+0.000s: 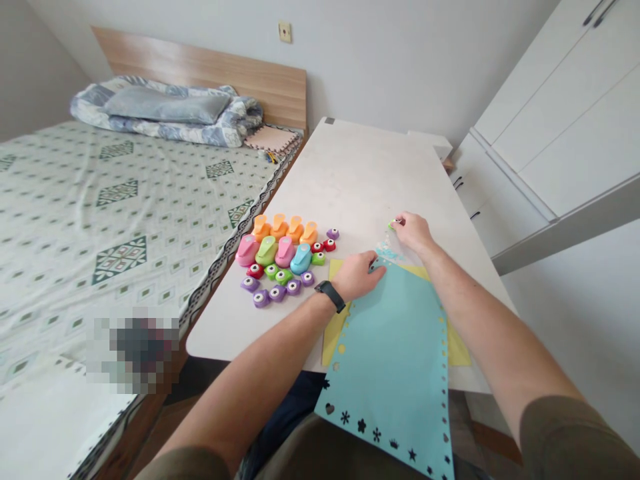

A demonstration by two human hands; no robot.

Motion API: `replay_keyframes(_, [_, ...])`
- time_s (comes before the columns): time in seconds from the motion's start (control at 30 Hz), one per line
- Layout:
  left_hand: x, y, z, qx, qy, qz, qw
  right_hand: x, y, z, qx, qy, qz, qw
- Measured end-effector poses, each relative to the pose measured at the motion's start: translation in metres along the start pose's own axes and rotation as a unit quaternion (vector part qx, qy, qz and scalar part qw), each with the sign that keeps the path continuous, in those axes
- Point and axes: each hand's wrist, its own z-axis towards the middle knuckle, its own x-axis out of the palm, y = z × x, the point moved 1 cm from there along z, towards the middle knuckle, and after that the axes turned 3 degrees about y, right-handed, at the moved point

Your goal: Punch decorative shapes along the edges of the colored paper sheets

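Note:
My left hand point(361, 273) lies flat, fingers stretched, on the top edge of a light blue paper sheet point(395, 353) whose borders carry punched shapes. A yellow sheet point(334, 327) lies under it. My right hand point(413, 230) is pinched on a small green paper punch point(393, 225) just beyond the blue sheet's far corner, where tiny paper bits point(387, 253) lie on the white table point(350, 173).
A cluster of colourful paper punches point(283, 260), large and small, sits left of my left hand. A bed point(100, 200) with a patterned sheet runs along the table's left edge. White cabinets point(550, 120) stand at the right.

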Motion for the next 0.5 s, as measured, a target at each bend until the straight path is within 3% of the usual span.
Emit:
replay_keyframes(0.13, [-0.003,-0.001,0.001,-0.019,-0.018,0.004,1.0,-0.017,0.002,-0.021,-0.025,-0.008,0.211,0.977])
replay_keyframes(0.27, [-0.004,-0.001,0.002,-0.028,-0.025,0.008,0.999,-0.042,0.007,-0.062,-0.065,0.098,0.427,0.896])
replay_keyframes(0.4, [-0.004,-0.002,0.002,-0.028,-0.027,0.009,0.999,-0.059,0.005,-0.099,-0.062,0.18,0.488,0.852])
replay_keyframes(0.5, [-0.004,-0.003,0.002,-0.02,-0.03,0.014,0.999,-0.058,-0.003,-0.11,-0.044,0.227,0.494,0.838])
